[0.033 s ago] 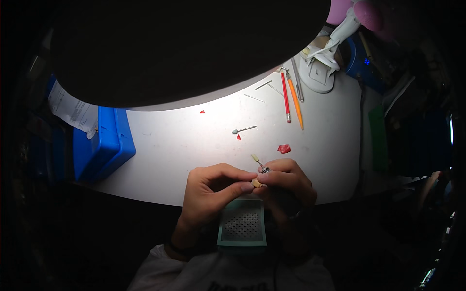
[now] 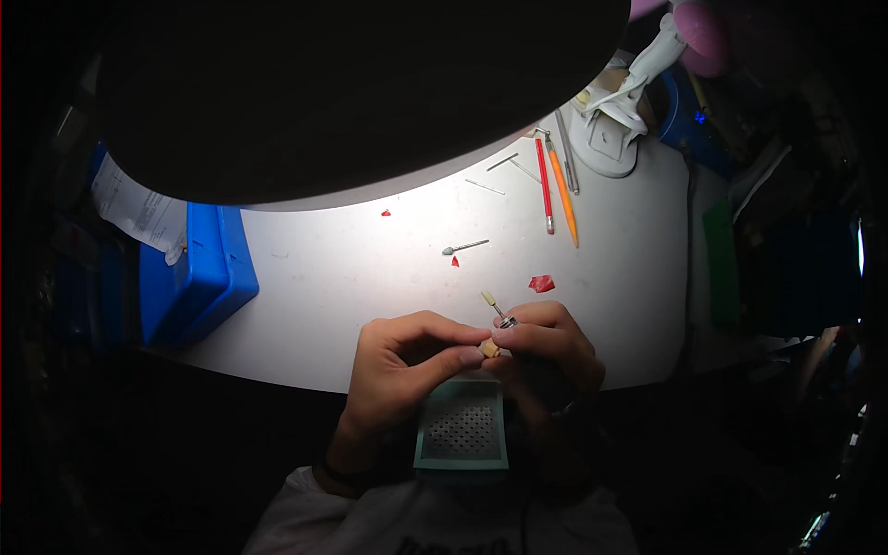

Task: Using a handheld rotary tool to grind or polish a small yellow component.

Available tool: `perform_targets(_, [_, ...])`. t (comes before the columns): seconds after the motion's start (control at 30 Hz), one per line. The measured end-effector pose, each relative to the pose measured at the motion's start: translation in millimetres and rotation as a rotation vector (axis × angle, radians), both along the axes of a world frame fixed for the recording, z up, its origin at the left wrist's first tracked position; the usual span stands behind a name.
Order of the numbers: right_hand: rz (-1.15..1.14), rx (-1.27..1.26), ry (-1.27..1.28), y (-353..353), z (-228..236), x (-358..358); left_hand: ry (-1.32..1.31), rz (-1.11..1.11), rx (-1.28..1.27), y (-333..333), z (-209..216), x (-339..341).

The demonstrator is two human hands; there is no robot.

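My left hand is closed, with thumb and forefinger pinching a small tan, tooth-like piece. Close beside it, my right hand is wrapped round a rotary handpiece with a metal collar. From the collar a pale, cylindrical grinding bit points up and away, apart from the tan piece. The right thumb lies near the piece; whether it touches is unclear. Most of the handpiece body is hidden in my right hand and in shadow. Below both hands is a green-framed tray with a perforated metal face.
A teal-tipped grinding bit and red scraps lie on the white table. Farther back are a red pencil, an orange pencil-like tool and a white stand. Blue bins stand left. A dark lamp shade hangs overhead.
The handpiece with its pale bit has shifted very slightly to the right, and the tan piece has turned a little. Everything else looks the same.
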State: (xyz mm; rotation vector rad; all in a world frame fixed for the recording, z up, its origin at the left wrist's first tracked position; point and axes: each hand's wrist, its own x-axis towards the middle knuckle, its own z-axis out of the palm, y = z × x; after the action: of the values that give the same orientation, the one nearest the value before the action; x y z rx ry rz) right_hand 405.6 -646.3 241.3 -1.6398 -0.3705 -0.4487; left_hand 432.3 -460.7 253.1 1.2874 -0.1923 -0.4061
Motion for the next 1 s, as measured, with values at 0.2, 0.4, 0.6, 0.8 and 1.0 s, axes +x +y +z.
perform_targets(0.2, [-0.044, 0.01, 0.001, 0.7, -1.3, -1.0, 0.042, -0.006, -0.023, -0.9, 1.3, -0.8])
perform_targets(0.4, [-0.022, 0.03, 0.015, 0.9, -1.4, -1.5, 0.047, -0.017, -0.03, -0.3, -0.2, -0.6])
perform_targets(0.6, [-0.004, 0.03, 0.009, 0.9, -0.4, -1.4, -0.005, -0.016, -0.026, 0.1, -2.0, -0.8])
perform_targets(0.8, [-0.001, 0.019, 0.031, -0.2, 2.0, -1.8, -0.031, 0.0, -0.024, -1.9, -3.4, -0.2])
perform_targets(1.0, [-0.003, 0.03, 0.051, 0.1, 3.4, -2.1, -0.026, -0.027, -0.023, 0.2, -4.1, -0.2])
